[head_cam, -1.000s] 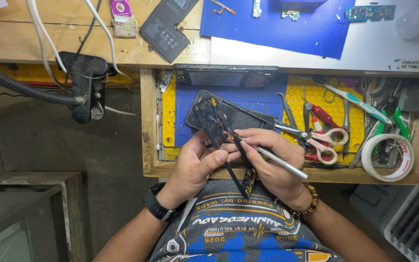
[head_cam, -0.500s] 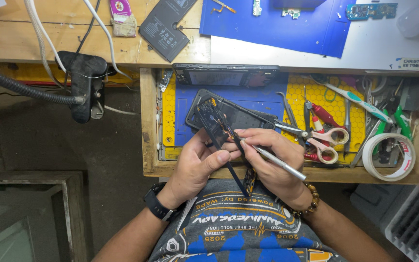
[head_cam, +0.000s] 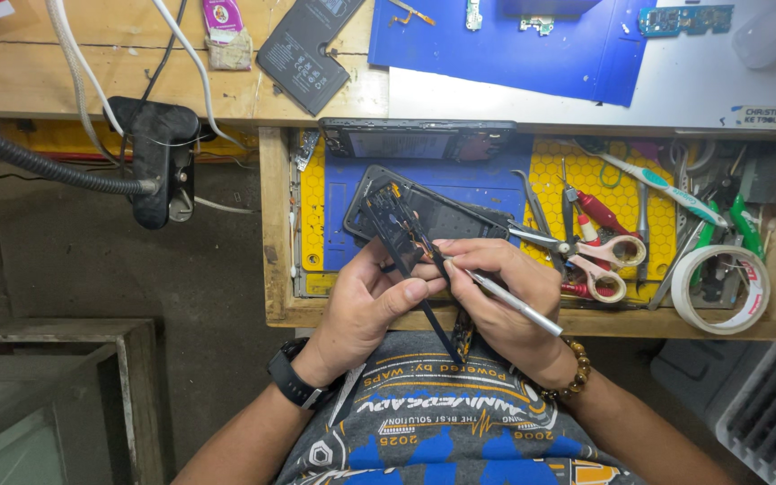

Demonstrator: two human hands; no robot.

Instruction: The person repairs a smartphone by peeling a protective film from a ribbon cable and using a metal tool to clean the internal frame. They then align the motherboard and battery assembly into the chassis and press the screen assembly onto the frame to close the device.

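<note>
My left hand (head_cam: pixel 365 305) grips a thin black phone frame (head_cam: pixel 403 235), held on edge over an open wooden drawer (head_cam: pixel 273 224). My right hand (head_cam: pixel 505 305) steadies the same frame and holds a slim silver tool (head_cam: pixel 515 304) like a pen, its tip against the frame near my left thumb. Just behind the frame, a dark phone body (head_cam: pixel 442 216) lies on the blue mat (head_cam: pixel 487 175) in the drawer. A black watch is on my left wrist and a bead bracelet on my right.
The drawer also holds scissors (head_cam: pixel 590 256), tweezers, a red-handled tool, a toothbrush (head_cam: pixel 653 180) and a roll of tape (head_cam: pixel 720 287). On the bench above lie a phone battery (head_cam: pixel 303 45), a blue work mat (head_cam: pixel 532 40) with small parts, and cables. A black clamp (head_cam: pixel 159 157) with a hose hangs at left.
</note>
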